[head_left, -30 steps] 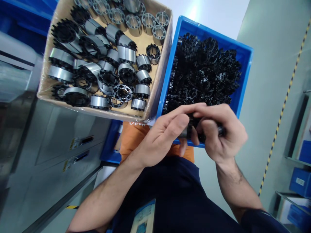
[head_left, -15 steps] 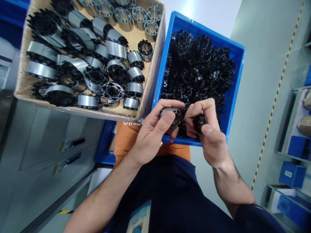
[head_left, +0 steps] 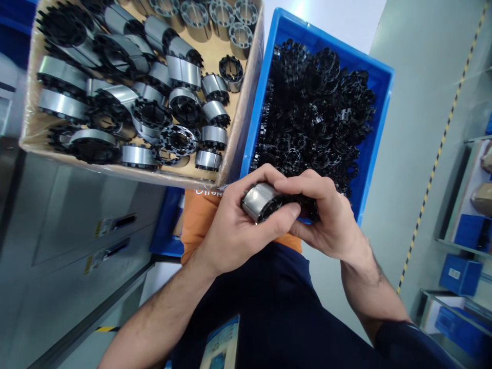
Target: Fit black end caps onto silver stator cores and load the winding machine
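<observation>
My left hand (head_left: 240,225) is closed around a short silver metal stator core (head_left: 261,200), which lies tilted in the palm. Black plastic teeth show along the core's lower right edge. My right hand (head_left: 326,212) meets it from the right, its fingers closed on a dark toothed plastic ring (head_left: 295,200) at the core's right end. Fingers cover much of this ring, so how far it sits on the core cannot be seen. Both hands are over the near edge of a blue bin (head_left: 374,128) holding many black plastic rings (head_left: 323,118).
A plastic-lined cardboard box (head_left: 165,180) stands at the left with several metal cores, many wearing black end rings. An orange cloth (head_left: 202,215) lies below the containers. Grey cabinets (head_left: 77,215) are on the left; shelves with blue boxes (head_left: 459,274) stand far right.
My hands have come together. The core has turned so its silver side faces up, and the black ring in my right hand has moved left against the core's end.
</observation>
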`<state>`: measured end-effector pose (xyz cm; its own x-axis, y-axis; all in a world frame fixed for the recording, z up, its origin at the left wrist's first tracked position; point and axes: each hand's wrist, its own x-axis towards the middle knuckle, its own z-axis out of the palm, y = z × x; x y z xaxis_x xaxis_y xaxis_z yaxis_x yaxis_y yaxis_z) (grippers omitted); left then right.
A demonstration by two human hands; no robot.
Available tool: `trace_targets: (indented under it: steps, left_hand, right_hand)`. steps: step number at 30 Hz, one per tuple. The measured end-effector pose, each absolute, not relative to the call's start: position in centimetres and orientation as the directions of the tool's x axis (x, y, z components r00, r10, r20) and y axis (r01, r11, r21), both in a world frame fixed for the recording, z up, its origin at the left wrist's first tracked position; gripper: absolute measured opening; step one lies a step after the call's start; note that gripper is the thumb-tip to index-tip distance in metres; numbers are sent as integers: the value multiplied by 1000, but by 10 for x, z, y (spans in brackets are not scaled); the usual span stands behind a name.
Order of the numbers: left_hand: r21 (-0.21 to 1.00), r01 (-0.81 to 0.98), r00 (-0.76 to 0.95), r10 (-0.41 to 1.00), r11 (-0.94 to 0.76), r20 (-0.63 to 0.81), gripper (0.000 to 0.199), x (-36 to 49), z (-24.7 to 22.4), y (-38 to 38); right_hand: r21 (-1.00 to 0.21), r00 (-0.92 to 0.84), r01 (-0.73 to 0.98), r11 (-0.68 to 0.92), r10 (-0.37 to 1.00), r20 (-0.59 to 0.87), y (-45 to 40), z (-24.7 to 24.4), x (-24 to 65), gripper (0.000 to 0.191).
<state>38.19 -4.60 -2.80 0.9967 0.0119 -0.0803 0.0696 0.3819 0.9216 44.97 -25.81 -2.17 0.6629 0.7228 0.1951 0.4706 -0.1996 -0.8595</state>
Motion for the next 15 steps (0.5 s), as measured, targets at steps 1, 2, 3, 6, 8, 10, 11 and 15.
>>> trace_targets:
  steps: [1,2,3,6,8,10,11,15]
  left_hand:
    - [924,64,997,25,378,-79,29,381,-27,-45]
    - [923,57,996,35,381,-76,31,379,-27,-45]
    - [921,58,996,35,385,-77,32,378,-27,-45]
    - [911,90,995,2,402,-99,38,374,-26,-45]
    - [885,110,993,-11,453,-118,39,372,-26,-45]
    - [831,168,982,-19,531,-187,37,371,-24,-46]
    - [797,203,973,-23,569,-231,37,371,-23,-47]
    - [741,278,946,-41,612,-321,31,369,-18,-51]
  right_hand:
    - [-871,680,454,-190,705,201,-258,-22,449,53]
    - [-885,713,432,-173,667,217,-258,-22,448,54]
    - [-901,753,406,-153,614,235,-258,-23,446,50]
    - [-931,840,354,-91,468,274,-256,-23,441,32]
    - [-936,862,341,-93,427,272,-255,-21,439,26]
    - [-939,889,320,-130,384,249,-253,-19,438,23]
    - [-937,902,311,-158,361,238,-251,-18,438,22]
    - [-941,924,281,-188,318,213,-243,-16,438,28]
